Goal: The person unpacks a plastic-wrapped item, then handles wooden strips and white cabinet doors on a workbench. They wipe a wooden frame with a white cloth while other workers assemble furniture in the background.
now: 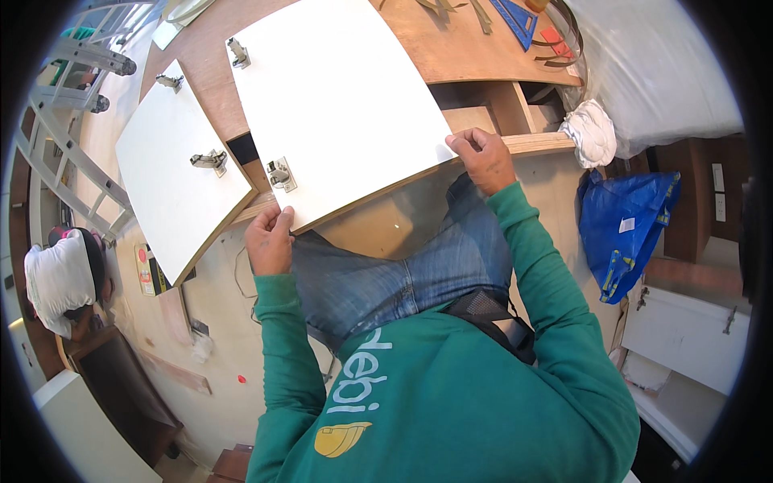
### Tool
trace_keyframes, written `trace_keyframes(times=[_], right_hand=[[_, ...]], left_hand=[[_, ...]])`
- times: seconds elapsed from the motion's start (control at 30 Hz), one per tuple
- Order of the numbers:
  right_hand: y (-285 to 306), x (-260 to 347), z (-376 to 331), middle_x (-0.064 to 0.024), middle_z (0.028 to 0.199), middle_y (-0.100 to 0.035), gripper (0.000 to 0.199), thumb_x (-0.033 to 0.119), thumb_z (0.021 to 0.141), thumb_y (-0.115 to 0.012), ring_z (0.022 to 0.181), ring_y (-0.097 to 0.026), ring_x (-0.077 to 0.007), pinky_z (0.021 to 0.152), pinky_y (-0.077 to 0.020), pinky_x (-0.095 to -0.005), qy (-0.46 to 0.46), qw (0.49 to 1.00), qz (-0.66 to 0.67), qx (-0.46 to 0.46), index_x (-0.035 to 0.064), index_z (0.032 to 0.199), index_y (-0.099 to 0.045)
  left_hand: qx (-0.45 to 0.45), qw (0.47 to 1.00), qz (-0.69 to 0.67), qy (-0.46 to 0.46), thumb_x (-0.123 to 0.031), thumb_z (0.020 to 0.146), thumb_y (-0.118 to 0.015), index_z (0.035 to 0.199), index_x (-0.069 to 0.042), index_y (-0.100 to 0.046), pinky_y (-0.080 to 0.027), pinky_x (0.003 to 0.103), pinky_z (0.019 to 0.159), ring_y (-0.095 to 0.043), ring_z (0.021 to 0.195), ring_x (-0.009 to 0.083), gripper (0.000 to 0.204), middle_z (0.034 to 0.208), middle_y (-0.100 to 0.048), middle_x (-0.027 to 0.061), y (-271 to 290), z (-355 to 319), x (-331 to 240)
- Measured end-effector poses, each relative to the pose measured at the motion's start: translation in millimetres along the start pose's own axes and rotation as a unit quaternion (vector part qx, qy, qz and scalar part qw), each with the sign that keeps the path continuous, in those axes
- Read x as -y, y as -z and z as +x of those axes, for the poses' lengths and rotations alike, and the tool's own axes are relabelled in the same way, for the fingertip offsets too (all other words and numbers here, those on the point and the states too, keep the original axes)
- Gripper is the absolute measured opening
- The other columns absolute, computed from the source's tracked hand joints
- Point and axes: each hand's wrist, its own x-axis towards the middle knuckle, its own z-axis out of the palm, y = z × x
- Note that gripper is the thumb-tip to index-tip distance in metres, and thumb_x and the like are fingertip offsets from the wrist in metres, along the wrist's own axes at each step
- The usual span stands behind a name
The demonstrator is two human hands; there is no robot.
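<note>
A large white cabinet door (338, 97) lies across the wooden workbench in front of me, its near edge reaching over my lap. Two metal hinges are fixed along its left side, the nearer hinge (279, 174) close to my left hand. My left hand (270, 238) pinches the door's near left corner, thumb on top. At the near right corner, my right hand (483, 158) grips the edge between thumb and curled fingers. A smaller white door (181, 169), also with two hinges, rests at an angle to the left, overhanging the bench.
Behind the doors, the plywood top (459, 44) carries a blue triangular square (516, 20) and curled edging strips. A white cloth (589, 133) sits on the bench's right end. A blue bag (624, 229) is on the right, an aluminium ladder (68, 153) on the left.
</note>
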Motion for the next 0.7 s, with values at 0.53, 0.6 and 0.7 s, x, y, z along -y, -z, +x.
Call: trace_keyframes(times=[0.53,0.6,0.7], right_hand=[[-12,-15,-29,-0.0182,0.100,-0.070,0.032,0.031,0.085,-0.075,0.098,-0.061,-0.0371,0.093,-0.0493,-0.0464,0.195,0.967,-0.156,-0.046,0.0005,0.094,-0.072],[-5,-9,-29,-0.0180,0.097,-0.070,0.031,0.031,0.086,-0.075,0.096,-0.061,-0.0365,0.091,-0.0497,-0.0465,0.181,0.973,-0.145,-0.017,0.0006,0.091,-0.072],[11,1,-7,-0.0181,0.094,-0.071,0.034,0.034,0.090,-0.074,0.087,-0.066,-0.0328,0.083,-0.0534,-0.0443,0.117,0.983,-0.135,0.049,-0.0005,0.091,-0.074]], left_hand=[[-0.044,0.999,-0.016,0.009,-0.018,0.094,-0.080,0.122,0.006,-0.060,-0.052,0.025,0.074,-0.065,0.088,0.0112,0.042,0.102,-0.071,0.0081,25,13,31],[-0.030,0.999,-0.037,0.008,-0.018,0.094,-0.080,0.121,0.005,-0.061,-0.051,0.024,0.070,-0.064,0.084,0.0097,0.039,0.099,-0.071,0.0062,31,23,48],[-0.011,0.999,-0.016,0.038,-0.021,0.095,-0.079,0.118,0.002,-0.063,-0.050,0.023,0.067,-0.062,0.080,0.0082,0.036,0.097,-0.070,0.0032,30,18,33]])
